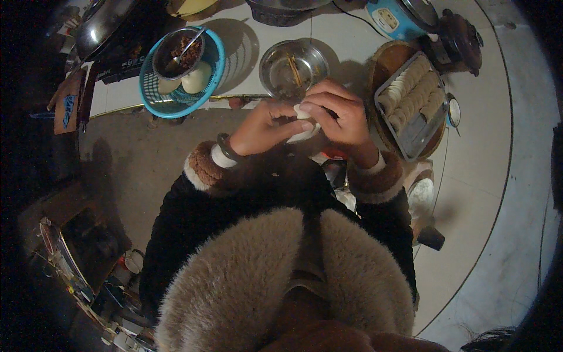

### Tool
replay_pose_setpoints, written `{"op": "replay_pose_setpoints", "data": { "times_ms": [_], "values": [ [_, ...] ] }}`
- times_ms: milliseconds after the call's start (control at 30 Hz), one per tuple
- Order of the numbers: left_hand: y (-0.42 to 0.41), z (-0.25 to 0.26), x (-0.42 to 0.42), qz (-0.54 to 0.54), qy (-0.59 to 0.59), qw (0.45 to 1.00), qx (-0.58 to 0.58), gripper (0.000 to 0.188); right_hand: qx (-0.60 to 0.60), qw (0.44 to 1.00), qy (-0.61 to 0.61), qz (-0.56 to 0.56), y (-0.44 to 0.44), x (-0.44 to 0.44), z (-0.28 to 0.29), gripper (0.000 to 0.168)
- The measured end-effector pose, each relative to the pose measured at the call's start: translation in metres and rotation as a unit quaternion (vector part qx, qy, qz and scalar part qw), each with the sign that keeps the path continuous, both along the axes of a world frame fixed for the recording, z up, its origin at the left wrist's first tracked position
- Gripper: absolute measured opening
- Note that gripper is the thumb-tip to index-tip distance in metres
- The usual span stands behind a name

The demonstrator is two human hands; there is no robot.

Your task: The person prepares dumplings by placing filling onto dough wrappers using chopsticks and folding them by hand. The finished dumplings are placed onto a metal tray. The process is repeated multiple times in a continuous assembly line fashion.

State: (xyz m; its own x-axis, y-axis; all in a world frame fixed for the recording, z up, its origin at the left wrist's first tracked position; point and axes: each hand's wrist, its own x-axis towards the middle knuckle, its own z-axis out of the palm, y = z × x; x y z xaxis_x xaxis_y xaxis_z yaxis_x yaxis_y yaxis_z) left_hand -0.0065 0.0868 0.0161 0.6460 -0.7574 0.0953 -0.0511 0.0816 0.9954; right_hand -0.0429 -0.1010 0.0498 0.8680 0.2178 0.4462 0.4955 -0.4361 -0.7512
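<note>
Between both hands is a piece of pale dough (303, 133), partly hidden by the fingers. My left hand (268, 127), with a dark bangle at its wrist, pinches it from the left with the thumb on top. The fingers of my right hand (338, 114) curl over its upper right edge. Just beyond the hands stands a steel bowl (268, 70) with chopsticks (294, 70) and some residue in it. To the right, a metal tray (411, 149) holds rows of folded dumplings (411, 94).
A blue plastic basket (221, 66) at the left holds dough lumps (196, 78) and a bowl of dark filling (189, 50) with a spoon. A wok (103, 31) sits farther left. A blue rice cooker (396, 20) and a dark lidded pot (455, 42) stand back right; white powder (421, 196) lies near my right sleeve.
</note>
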Motion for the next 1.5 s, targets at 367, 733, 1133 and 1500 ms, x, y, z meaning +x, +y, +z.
{"op": "replay_pose_setpoints", "data": {
  "times_ms": [367,733,1133,1500],
  "values": [
    [0.001,-0.008,0.005,-0.031,-0.032,0.999,0.024,0.019,0.016,0.999,0.035,0.009,0.005,0.003,0.004,0.006],
    [0.001,-0.015,0.002,-0.009,0.051,0.999,-0.001,0.024,-0.002,0.999,0.042,-0.007,-0.004,-0.003,-0.008,0.007],
    [-0.003,-0.025,0.002,0.093,0.032,0.995,-0.021,0.035,-0.013,0.991,0.028,-0.129,-0.001,-0.015,-0.004,0.008],
    [-0.007,-0.026,0.003,0.099,0.1,0.988,-0.07,0.036,-0.033,0.979,-0.053,-0.193,0.008,-0.022,-0.011,0.01]
  ]
}}
